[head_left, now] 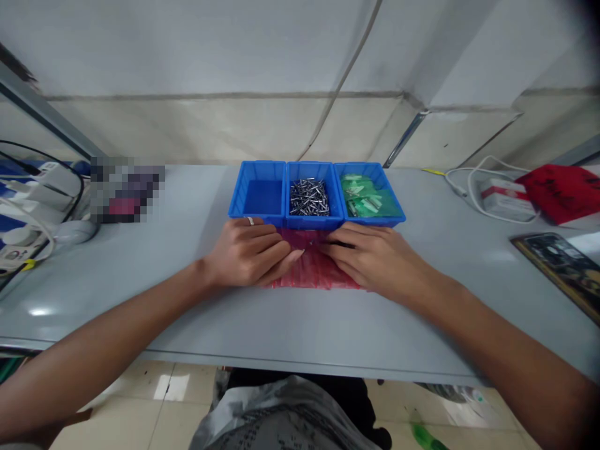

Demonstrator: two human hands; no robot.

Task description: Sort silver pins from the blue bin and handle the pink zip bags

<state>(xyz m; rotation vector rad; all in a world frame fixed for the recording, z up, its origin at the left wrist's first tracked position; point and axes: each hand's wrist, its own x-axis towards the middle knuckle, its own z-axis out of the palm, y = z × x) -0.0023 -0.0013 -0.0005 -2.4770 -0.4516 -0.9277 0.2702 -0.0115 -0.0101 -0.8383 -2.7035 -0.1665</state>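
Red plastic bags (314, 269) lie flat on the table in front of three blue bins. My left hand (253, 253), with a ring on one finger, is closed at their left side, thumb pointing inward. Across from it, my right hand (370, 253) has bent fingers pressed together on the red plastic. The fingertips hide how much each hand grips. A tiny shiny speck shows between the hands, too small to name. Thin metal pins, like rivets or screws (309, 197), fill the middle bin (315, 222). Small green plastic bags (365, 195) lie in the right bin (391, 218).
The left blue bin (264, 194) shows its bare bottom. Cables, white plugs and a mouse (76, 231) crowd the table's left. At the right are a white box (506, 199), a red cloth (557, 190) and a dark flat case (562, 262). A wall stands behind.
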